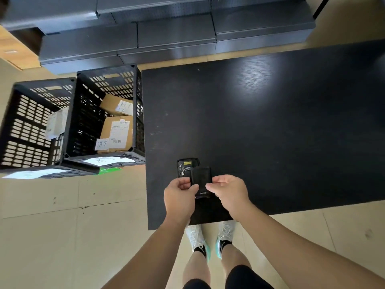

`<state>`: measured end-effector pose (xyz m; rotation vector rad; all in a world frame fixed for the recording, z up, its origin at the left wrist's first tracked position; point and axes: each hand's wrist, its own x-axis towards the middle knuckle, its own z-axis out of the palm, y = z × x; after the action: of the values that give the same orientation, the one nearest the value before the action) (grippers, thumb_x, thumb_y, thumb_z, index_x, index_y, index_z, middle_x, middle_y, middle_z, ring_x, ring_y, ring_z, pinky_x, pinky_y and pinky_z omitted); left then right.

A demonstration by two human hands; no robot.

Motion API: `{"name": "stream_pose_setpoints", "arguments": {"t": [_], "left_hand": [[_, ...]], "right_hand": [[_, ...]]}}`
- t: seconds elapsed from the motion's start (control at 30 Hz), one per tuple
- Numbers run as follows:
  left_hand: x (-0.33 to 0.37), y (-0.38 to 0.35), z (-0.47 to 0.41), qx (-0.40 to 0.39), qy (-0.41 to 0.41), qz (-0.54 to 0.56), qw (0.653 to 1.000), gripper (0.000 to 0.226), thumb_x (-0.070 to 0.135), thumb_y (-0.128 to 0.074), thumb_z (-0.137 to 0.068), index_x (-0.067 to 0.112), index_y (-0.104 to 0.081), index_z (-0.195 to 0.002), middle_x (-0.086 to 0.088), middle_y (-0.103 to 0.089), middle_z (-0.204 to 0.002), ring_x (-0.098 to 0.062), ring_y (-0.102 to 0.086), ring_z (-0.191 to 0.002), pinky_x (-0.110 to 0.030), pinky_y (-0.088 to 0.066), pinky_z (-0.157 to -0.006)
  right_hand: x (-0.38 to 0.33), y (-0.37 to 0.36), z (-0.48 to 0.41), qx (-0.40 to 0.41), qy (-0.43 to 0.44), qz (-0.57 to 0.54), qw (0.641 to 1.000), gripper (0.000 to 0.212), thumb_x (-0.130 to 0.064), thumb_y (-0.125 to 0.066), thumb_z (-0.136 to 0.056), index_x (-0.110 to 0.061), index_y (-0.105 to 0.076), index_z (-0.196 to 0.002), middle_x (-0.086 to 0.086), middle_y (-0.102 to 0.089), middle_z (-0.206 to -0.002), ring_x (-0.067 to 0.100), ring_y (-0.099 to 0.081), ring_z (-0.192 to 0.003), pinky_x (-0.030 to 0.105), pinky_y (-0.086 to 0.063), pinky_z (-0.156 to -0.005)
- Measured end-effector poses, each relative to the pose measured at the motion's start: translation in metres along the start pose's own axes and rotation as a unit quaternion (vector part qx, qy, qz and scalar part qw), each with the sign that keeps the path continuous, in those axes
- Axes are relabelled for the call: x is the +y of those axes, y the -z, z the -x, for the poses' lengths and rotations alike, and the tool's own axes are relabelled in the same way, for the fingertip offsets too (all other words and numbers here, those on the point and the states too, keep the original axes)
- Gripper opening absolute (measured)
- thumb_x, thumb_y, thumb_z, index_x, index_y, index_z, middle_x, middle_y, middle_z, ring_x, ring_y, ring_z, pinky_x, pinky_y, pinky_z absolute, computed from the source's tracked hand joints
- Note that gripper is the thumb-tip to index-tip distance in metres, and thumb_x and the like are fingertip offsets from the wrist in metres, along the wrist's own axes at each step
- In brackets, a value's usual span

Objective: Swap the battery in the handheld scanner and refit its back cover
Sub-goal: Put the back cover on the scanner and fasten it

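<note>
low in the centre of the frame, the left hand grips the scanner over the black table, fingers clamped on its side. the right hand pinches the dark back cover lying over the scanner. two black crates sit at left.

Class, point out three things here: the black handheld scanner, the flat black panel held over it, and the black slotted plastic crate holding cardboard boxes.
black handheld scanner (184, 166), head view, its exposed upper end.
flat black panel (201, 176), head view, centre of its face.
black slotted plastic crate (87, 122), head view, its left inner wall.
</note>
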<state>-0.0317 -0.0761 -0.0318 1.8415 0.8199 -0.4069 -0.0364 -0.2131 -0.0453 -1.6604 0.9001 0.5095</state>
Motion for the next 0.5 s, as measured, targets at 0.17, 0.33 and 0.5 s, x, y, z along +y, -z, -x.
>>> {"name": "stream_pose_setpoints", "arguments": {"t": [0.17,0.33,0.5], "left_hand": [[-0.014,0.026,-0.017,0.011,0.008,-0.024,1.000,0.026,0.014,-0.081,-0.073,0.016,-0.071,-0.097,0.000,-0.073,-0.081,-0.015,-0.070,-0.074,-0.031,-0.060,-0.070],[-0.024,0.030,-0.022,-0.007,-0.002,-0.023,1.000,0.024,0.012,-0.082,-0.073,0.019,-0.071,-0.093,0.000,-0.074,-0.081,-0.016,-0.072,-0.077,-0.036,-0.061,-0.077],[-0.028,0.030,-0.025,-0.012,-0.009,-0.015,1.000,0.024,0.009,-0.081,-0.074,0.019,-0.071,-0.095,0.001,-0.073,-0.082,-0.017,-0.071,-0.080,-0.030,-0.060,-0.077]], "right_hand": [[0.001,-0.029,0.001,-0.020,0.039,0.047,0.998,0.023,-0.019,-0.085,-0.068,-0.024,-0.072,-0.086,-0.005,-0.075,-0.081,0.015,-0.072,-0.078,0.028,-0.056,-0.069],[0.003,-0.032,-0.002,-0.017,0.049,0.079,0.996,0.025,-0.021,-0.084,-0.067,-0.022,-0.073,-0.089,-0.004,-0.075,-0.083,0.013,-0.071,-0.078,0.029,-0.057,-0.069],[0.007,-0.034,-0.004,-0.005,0.051,0.087,0.995,0.025,-0.023,-0.085,-0.066,-0.023,-0.074,-0.089,-0.005,-0.075,-0.082,0.013,-0.072,-0.079,0.035,-0.060,-0.075]]}}
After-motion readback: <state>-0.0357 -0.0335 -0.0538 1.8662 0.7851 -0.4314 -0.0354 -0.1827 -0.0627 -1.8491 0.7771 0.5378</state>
